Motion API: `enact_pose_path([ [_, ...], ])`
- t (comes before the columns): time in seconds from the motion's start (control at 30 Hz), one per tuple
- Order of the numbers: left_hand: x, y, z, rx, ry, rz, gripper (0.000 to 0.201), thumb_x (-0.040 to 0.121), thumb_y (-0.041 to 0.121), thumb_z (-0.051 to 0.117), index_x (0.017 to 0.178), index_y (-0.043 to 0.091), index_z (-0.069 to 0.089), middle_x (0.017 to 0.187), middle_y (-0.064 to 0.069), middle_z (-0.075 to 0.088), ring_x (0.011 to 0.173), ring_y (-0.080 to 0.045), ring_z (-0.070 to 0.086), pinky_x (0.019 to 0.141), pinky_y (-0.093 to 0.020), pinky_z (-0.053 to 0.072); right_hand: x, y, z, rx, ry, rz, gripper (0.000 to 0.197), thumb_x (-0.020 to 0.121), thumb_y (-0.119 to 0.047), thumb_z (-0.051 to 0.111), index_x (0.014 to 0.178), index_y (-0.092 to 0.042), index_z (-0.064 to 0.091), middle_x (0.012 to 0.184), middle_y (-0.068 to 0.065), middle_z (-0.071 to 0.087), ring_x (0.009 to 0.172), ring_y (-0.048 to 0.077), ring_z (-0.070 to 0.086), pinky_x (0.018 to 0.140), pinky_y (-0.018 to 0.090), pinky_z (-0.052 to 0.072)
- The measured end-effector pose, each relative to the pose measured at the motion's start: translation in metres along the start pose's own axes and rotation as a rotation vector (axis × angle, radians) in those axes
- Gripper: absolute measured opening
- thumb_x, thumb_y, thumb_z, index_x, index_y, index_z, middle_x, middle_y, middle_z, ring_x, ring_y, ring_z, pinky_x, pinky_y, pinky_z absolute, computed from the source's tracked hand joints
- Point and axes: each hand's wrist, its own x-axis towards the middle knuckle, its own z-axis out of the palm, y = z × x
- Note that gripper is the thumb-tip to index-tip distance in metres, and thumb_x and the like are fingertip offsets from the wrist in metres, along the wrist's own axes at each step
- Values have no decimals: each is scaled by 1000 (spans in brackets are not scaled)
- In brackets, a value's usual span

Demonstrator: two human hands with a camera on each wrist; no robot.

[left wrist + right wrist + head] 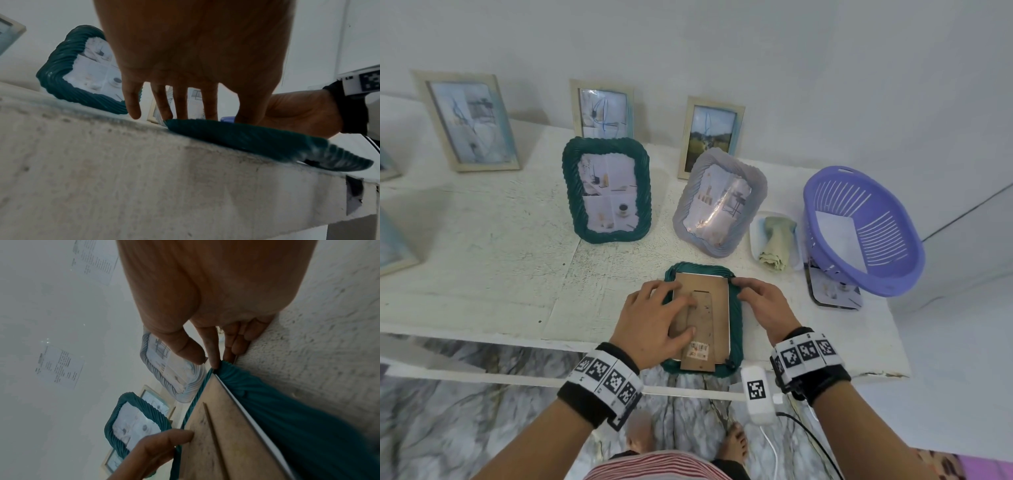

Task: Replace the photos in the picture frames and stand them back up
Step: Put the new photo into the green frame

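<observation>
A teal rope-rimmed frame (737,322) lies face down at the table's front edge, its near end overhanging. A brown backing board (710,291) with a folded stand sits in it. My left hand (681,317) lies flat on the board, fingers spread and pressing. My right hand (739,287) touches the frame's far right corner with its fingertips. In the right wrist view the index fingertip (213,365) meets the frame (277,410) at the corner where the board (226,434) ends, thumb apart. The left wrist view shows straight fingers (179,104) above the frame (246,136).
Another teal frame (607,190) and a grey frame (719,202) stand behind. Three cream frames (602,109) stand along the wall. At the right are a purple basket (859,229), a tray with a cloth (777,243) and a loose photo (835,294).
</observation>
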Motion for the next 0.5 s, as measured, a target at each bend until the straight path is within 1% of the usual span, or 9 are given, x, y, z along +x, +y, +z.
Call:
enact_pose_path([
  [0.1, 1, 1, 0, 49, -2, 1, 54, 80, 65, 42, 129, 44, 51, 136, 6, 49, 124, -22, 40, 92, -47, 43, -2, 0, 1, -7, 13, -2, 32, 88, -2, 54, 116, -10, 67, 115, 4, 67, 112, 18, 58, 107, 39, 41],
  [0.23, 3, 3, 0, 81, -13, -2, 54, 79, 62, 42, 131, 47, 48, 138, 4, 47, 125, -24, 39, 90, -47, 44, -5, -1, -2, -16, -18, -18, 35, 87, 0, 52, 115, -14, 68, 118, 3, 67, 115, 17, 58, 108, 39, 41],
  [0.33, 4, 4, -3, 93, -32, -4, 56, 79, 63, 39, 132, 47, 47, 139, 4, 44, 127, -23, 36, 91, -46, 44, -7, -5, -2, -67, -58, -51, 39, 87, 2, 49, 115, -18, 69, 120, 2, 66, 115, 15, 57, 106, 35, 42],
  [0.37, 4, 4, -3, 94, -31, -4, 56, 79, 63, 39, 132, 47, 47, 139, 4, 45, 126, -24, 37, 90, -45, 44, -9, -6, -1, -93, -62, -60, 40, 88, 2, 48, 116, -18, 68, 118, 2, 66, 113, 17, 58, 104, 33, 44],
  [0.43, 4, 5, -4, 96, -28, -4, 56, 78, 63, 39, 131, 46, 49, 138, 3, 47, 125, -24, 38, 88, -45, 45, -11, -8, -1, -119, -54, -64, 40, 89, 1, 48, 119, -15, 67, 115, 2, 66, 111, 20, 59, 103, 34, 44],
  [0.47, 4, 5, -3, 99, -28, -3, 56, 79, 63, 39, 131, 46, 48, 138, 3, 46, 126, -24, 37, 89, -45, 45, -11, -10, -1, -118, -47, -60, 39, 89, 1, 48, 120, -14, 66, 116, 2, 66, 111, 19, 59, 104, 35, 44],
  [0.5, 4, 4, -2, 101, -27, -1, 56, 79, 63, 39, 132, 46, 48, 139, 3, 46, 126, -24, 37, 89, -45, 45, -12, -9, -1, -118, -41, -58, 39, 89, 0, 48, 121, -13, 66, 118, 2, 66, 111, 16, 58, 105, 33, 43],
])
